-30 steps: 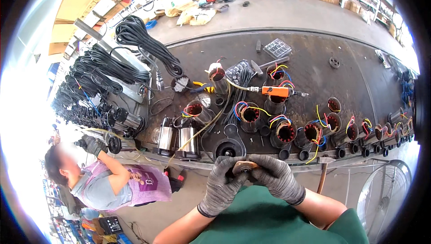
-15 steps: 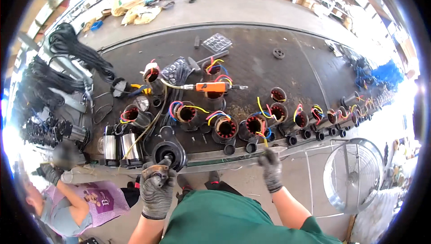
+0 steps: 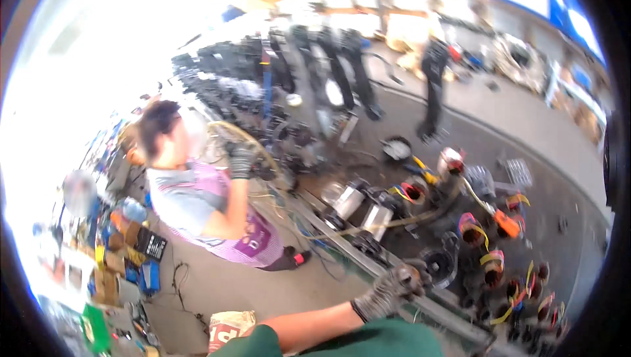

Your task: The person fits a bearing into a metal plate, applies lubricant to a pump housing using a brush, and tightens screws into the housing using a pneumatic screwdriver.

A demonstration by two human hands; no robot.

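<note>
My left hand point(image 3: 386, 291), in a grey striped glove, is closed around a brownish metal part point(image 3: 412, 277) at the bench's near edge. Blur and the fingers hide the part's exact shape. Right beside it on the bench lies a black round housing point(image 3: 436, 263) with an open middle. Two shiny metal cylinders point(image 3: 376, 221) with black ends lie to the left of the housing. Further right stand several motor stators point(image 3: 491, 271) with red, yellow and blue wires. My right hand is out of the picture.
An orange power screwdriver point(image 3: 507, 223) on a pale hose lies among the stators. To the left, a co-worker point(image 3: 220, 206) in a purple apron stands at the bench, one gloved hand raised. Bundles of black cable point(image 3: 434, 84) lie at the back. Boxes and bins point(image 3: 150, 277) crowd the lower left.
My view has swung left, so the bench slants and the co-worker shows larger. My right hand has left the picture. The left hand still grips the metal part near the black housing.
</note>
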